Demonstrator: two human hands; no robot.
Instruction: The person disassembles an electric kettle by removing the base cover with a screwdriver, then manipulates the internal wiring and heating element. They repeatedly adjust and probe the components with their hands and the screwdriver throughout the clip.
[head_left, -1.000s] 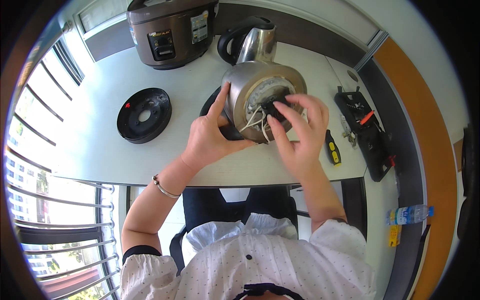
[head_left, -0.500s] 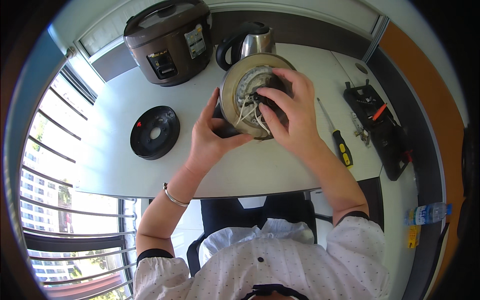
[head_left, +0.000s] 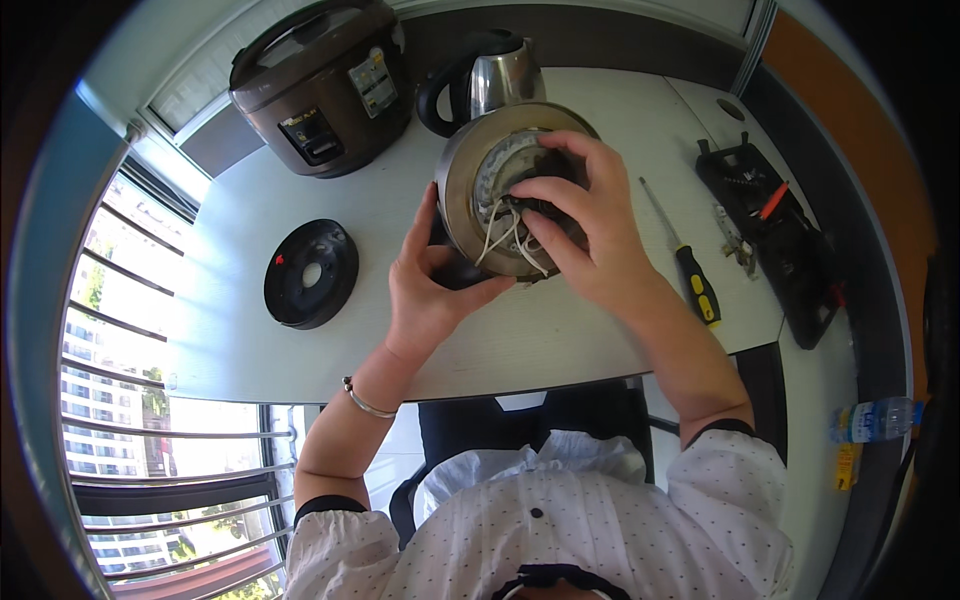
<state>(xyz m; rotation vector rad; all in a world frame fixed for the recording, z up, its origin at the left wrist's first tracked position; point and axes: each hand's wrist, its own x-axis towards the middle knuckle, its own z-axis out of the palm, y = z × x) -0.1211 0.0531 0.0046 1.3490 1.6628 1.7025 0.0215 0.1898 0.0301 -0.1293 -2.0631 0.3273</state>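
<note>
Right now the metal pot point(head_left: 487, 165) is at the upper middle of the frame, its round, open bottom facing up at me. Its long way runs back from there, away from me. My left hand point(head_left: 425, 295) holds its side, fingers wide. My right hand point(head_left: 600, 235) pinches a small black part point(head_left: 513, 203) near white wires point(head_left: 494, 235).

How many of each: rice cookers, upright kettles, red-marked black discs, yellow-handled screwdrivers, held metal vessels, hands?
Rice cooker: 1
Upright kettle: 1
Red-marked black disc: 1
Yellow-handled screwdriver: 1
Held metal vessel: 1
Left hand and right hand: 2
Total: 7
</note>
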